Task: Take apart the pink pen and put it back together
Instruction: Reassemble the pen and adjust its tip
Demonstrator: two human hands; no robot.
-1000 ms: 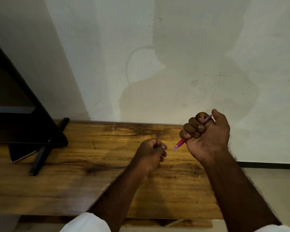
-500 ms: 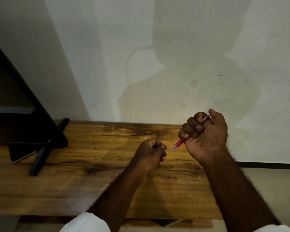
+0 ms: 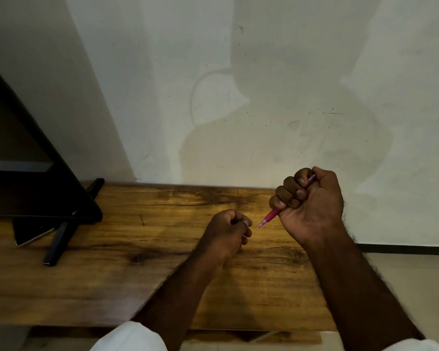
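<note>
- The pink pen (image 3: 271,217) is gripped in the right hand (image 3: 312,201), all fingers wrapped round the barrel in a fist; it is held up above the table (image 3: 112,274), tip slanting down and left.
- The left hand (image 3: 226,231) is curled shut just beside the pen's tip, not touching it; whether something small is pinched inside cannot be told.
- The pen is judged light, stiff and thin, of smooth plastic that may slip when twisted; its small inner parts would likely be easy to drop or lose.
- A hold is best taken on the exposed tip section with the left hand's fingertips, while the barrel is kept clamped in the right fist.
- Most of the barrel is hidden inside the fist; only the tip end and a short purple-looking stretch by the thumb are seen.
- Any joint or thread line cannot be made out.
- How far the task has got cannot be read from the pen's visible part.
</note>
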